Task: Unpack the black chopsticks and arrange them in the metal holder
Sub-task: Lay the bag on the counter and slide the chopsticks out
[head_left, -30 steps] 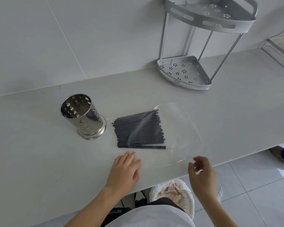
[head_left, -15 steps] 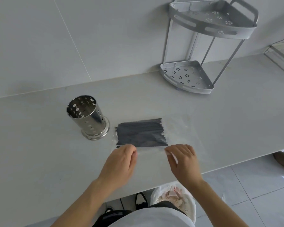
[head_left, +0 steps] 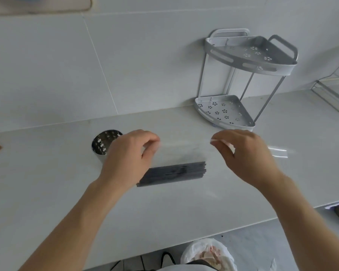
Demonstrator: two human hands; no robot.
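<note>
Two hands are at work on the package in the middle of the frame. The left hand point(head_left: 129, 153) pinches the upper left edge of the clear plastic bag point(head_left: 184, 153), and the right hand point(head_left: 247, 153) pinches its upper right edge, thumb against forefinger, so the film hangs stretched between them above the table point(head_left: 47, 182). The black chopsticks point(head_left: 174, 173) lie bunched crosswise at the bottom of the bag, at centre frame, none yet out. The metal holder point(head_left: 102, 145) stands upright at centre left, partly hidden behind the left hand, and looks empty as far as it shows. The step in hand seems to be opening the bag. Next the mouth must be parted or torn, then the sticks drawn out together and stood in the holder.
</note>
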